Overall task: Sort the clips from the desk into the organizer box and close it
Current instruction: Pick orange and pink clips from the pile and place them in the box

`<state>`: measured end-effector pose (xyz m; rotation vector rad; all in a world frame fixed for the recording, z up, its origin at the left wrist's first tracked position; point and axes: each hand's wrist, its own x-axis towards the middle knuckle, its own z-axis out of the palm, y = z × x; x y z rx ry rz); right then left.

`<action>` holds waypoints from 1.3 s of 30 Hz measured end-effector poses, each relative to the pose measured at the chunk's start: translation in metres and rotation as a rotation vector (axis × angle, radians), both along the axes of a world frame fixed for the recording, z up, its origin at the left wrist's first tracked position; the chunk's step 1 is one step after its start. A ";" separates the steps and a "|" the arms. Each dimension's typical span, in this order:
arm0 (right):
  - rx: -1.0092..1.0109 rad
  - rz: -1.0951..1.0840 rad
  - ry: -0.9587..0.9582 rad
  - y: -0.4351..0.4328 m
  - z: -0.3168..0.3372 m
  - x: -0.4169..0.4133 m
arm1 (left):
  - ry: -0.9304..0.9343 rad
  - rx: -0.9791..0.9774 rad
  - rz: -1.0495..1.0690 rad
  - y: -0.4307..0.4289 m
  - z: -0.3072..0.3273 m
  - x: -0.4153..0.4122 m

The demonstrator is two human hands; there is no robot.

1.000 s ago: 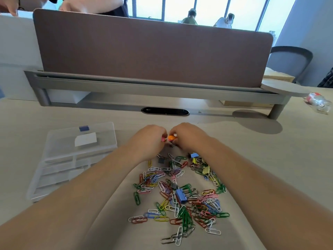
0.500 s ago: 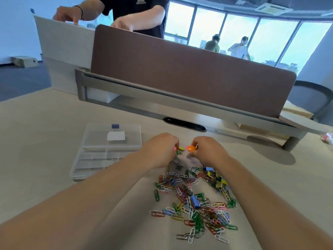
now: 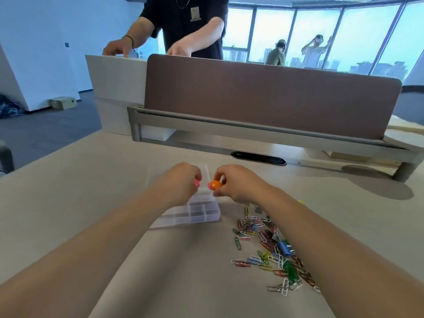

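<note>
Glossy round orange clip now over clear box, in right hand

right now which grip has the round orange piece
The right grip, pinching the round glossy orange piece; the left grip holds a small pink piece instead.

The organizer box is clear plastic — see-through and smooth, with a faint sheen on its dividers. The paper clips look like wire under a glossy coloured coating. The orange piece pinched by the right hand is shiny, smooth plastic; the pink piece in the left hand looks like plastic too. The bench is pale, smooth and matt. The divider panel looks like brown cloth — matt — above a grey rail of satin metal.
</note>
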<state>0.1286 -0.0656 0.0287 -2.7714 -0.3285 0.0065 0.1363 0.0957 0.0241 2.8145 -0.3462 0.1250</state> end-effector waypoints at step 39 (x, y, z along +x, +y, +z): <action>-0.191 0.055 0.056 0.051 -0.007 0.030 | 0.102 0.113 -0.048 0.034 -0.017 0.012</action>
